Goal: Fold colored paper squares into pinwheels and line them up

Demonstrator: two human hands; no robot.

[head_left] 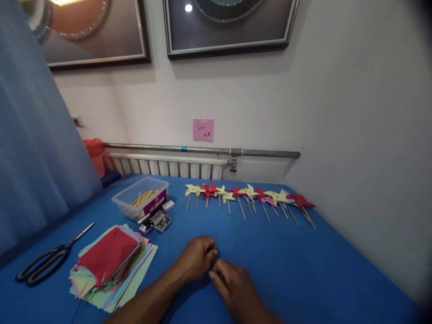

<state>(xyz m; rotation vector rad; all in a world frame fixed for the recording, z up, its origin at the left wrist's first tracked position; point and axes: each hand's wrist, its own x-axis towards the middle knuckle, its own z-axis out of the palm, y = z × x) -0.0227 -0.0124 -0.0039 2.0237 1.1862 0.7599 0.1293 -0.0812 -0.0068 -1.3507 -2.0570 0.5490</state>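
My left hand rests on the blue tabletop with its fingers curled in, and I see nothing in it. Close against it, my right hand also has bent, closed fingers, with no object showing. Left of my forearm lies a stack of coloured paper squares, a red one on top. Behind the stack, small boxes of metal pins stand beside a clear plastic tub holding wooden sticks. A row of red and yellow paper pinwheels on sticks lies along the table's far edge.
Scissors with dark handles lie partly open at the left. A blue curtain hangs on that side. Along the wall run a metal pipe and a white radiator. A red basket stands at the back left.
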